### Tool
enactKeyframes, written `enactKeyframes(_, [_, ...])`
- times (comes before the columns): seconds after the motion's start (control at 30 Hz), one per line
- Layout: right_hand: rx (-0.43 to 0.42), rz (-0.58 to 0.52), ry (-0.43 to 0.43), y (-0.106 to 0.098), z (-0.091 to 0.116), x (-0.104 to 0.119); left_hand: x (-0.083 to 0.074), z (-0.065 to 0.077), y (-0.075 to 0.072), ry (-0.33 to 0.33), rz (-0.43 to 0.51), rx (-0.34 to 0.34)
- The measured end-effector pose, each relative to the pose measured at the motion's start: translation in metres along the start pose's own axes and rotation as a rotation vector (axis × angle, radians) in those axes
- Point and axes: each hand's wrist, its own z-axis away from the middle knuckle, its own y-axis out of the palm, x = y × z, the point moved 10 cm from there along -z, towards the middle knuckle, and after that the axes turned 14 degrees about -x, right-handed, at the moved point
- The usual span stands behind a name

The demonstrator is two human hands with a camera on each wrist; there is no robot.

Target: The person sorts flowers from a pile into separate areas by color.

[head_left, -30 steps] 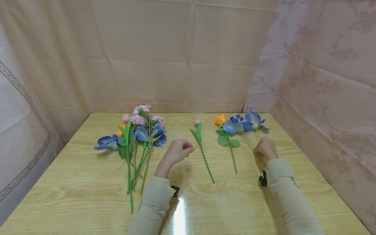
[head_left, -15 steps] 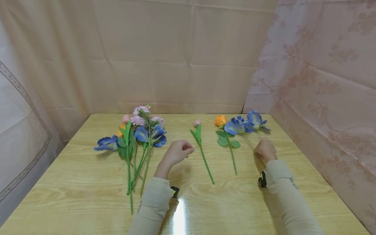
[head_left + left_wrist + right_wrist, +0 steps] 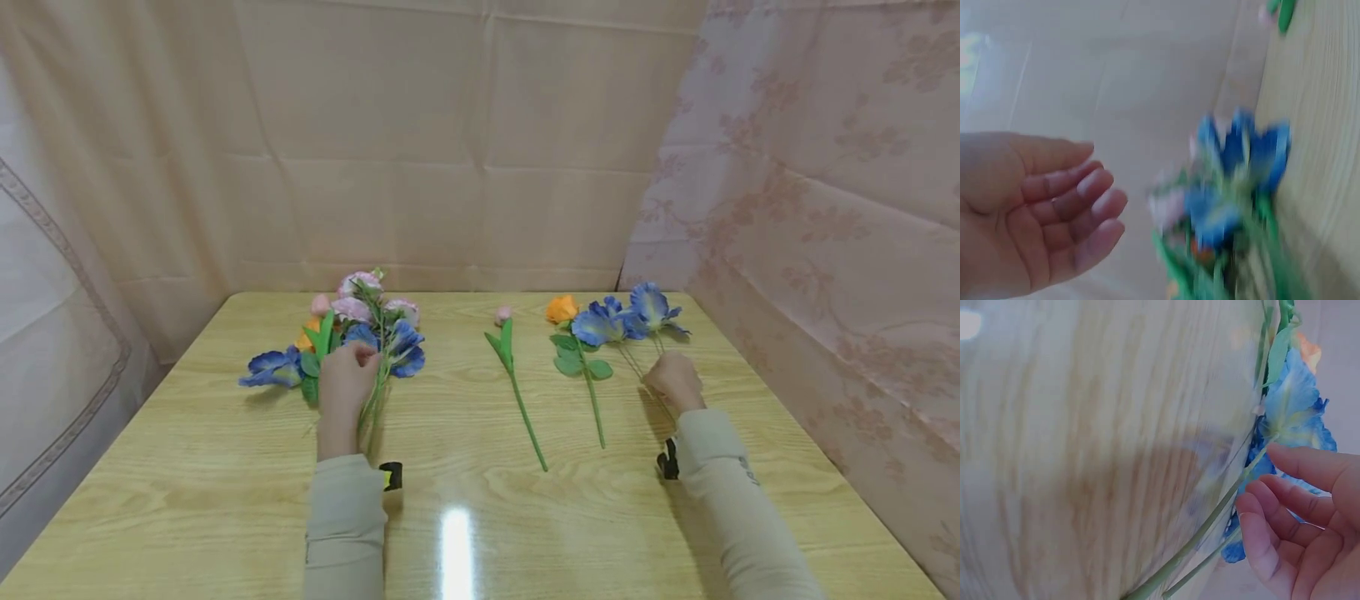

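My left hand (image 3: 348,387), fingers loosely bent and holding nothing, is above the stems of the left bunch of flowers, hiding some of them. That bunch has blue iris-like blooms (image 3: 272,367), pink-white blooms (image 3: 360,283), a pink tulip (image 3: 320,305) and an orange rose (image 3: 306,335). In the left wrist view the left palm (image 3: 997,231) faces the bunch, apart from it. On the right, my right hand (image 3: 675,382) is beside the stems (image 3: 1191,547) of two blue flowers (image 3: 651,308). Its thumb tip overlaps a stem in the right wrist view, with the fingers relaxed.
A single pink tulip (image 3: 507,333) lies mid-table, its stem toward me. Right of it lies an orange rose (image 3: 562,308) with green leaves, its bloom close to the blue flowers. The wooden table (image 3: 465,425) ends at a beige curtain (image 3: 420,167); a patterned cloth (image 3: 840,217) hangs right.
My left hand has moved left from beside the single pink tulip to over the left bunch's stems. The right hand has stayed nearly still by the blue flowers' stems.
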Motion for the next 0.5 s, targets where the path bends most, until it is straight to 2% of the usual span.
enactKeyframes(0.1, [-0.021, -0.004, -0.039, 0.001, 0.000, 0.006, 0.031, -0.002, -0.016, -0.114, -0.042, -0.009])
enactKeyframes(0.23, [-0.032, -0.015, -0.083, 0.000, 0.000, 0.015, 0.058, 0.001, -0.020, -0.224, -0.082, 0.063])
enactKeyframes(0.5, [0.004, -0.036, -0.075, -0.003, 0.003, 0.026, 0.088, 0.011, -0.019, -0.343, -0.160, 0.165])
